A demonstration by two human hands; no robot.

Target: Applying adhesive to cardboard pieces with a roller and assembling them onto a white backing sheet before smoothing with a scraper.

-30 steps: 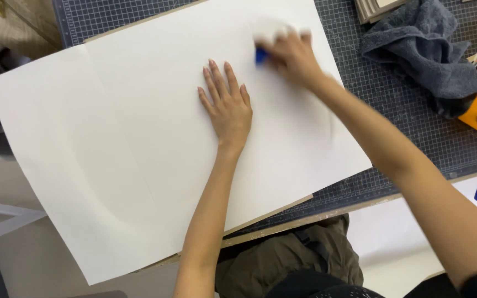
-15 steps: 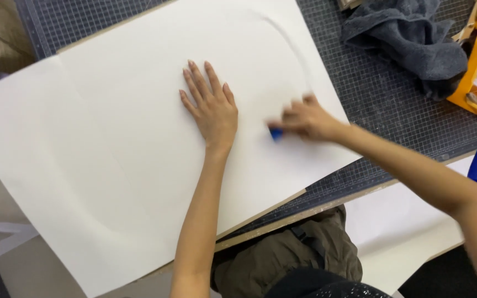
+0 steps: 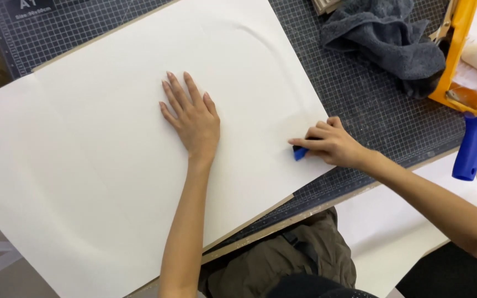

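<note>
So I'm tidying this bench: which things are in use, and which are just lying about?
In use:
left hand flat on the white sheet
right hand pressing a small blue tool on the sheet's edge
board beneath

Lying about:
grey towel
blue handle
orange tray
cutting mat

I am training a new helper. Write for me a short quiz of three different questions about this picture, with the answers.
1. True or false: the left hand lies flat, fingers spread, on the large cream sheet.
2. What does the right hand press on the sheet's right edge? A) a pencil B) a small blue tool C) a brush
3. Fill in: the grey towel lies on the gridded cutting ____.

Key: 1 true; 2 B; 3 mat.
</note>
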